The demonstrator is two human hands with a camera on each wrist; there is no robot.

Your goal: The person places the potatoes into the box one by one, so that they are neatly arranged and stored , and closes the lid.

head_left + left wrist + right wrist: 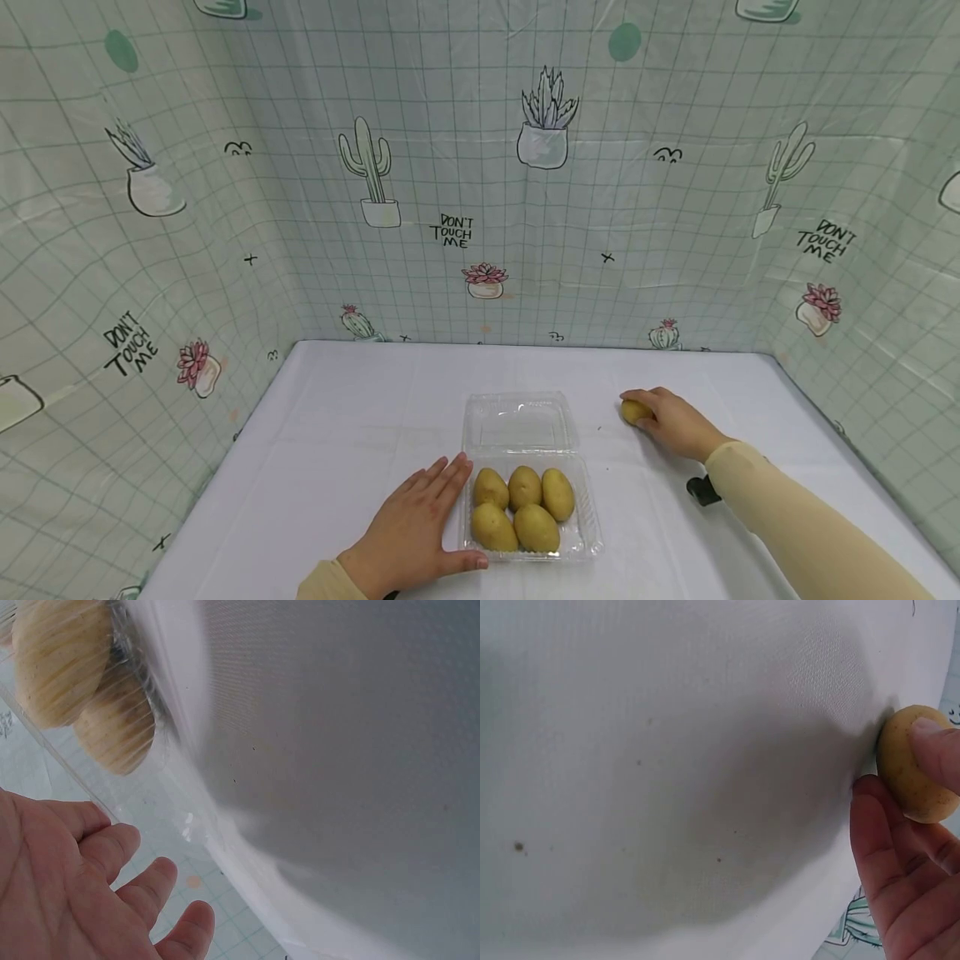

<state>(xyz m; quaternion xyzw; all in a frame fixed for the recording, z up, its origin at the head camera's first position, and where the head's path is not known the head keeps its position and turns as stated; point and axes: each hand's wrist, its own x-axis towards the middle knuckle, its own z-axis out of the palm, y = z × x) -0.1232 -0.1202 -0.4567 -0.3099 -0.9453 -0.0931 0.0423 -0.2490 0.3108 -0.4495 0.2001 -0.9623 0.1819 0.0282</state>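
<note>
At the right of the table, my right hand (673, 421) grips a yellow potato (634, 411) between thumb and fingers. The right wrist view shows the thumb across the potato (915, 769) and fingers curled beneath it, close to the white tabletop. My left hand (417, 525) lies with straight, spread fingers along the left side of a clear plastic clamshell box (589, 533), its fingertips right at the rim. Several potatoes (536, 527) sit in the box's base in two rows. The lid (517, 421) is folded back behind it. In the left wrist view, two potatoes (64, 667) show through the ribbed wall.
A white cloth (360, 417) covers the table. Curtains (480, 183) printed with a grid and cactus drawings stand at the back and both sides. A black strap piece (702, 491) hangs under the right wrist.
</note>
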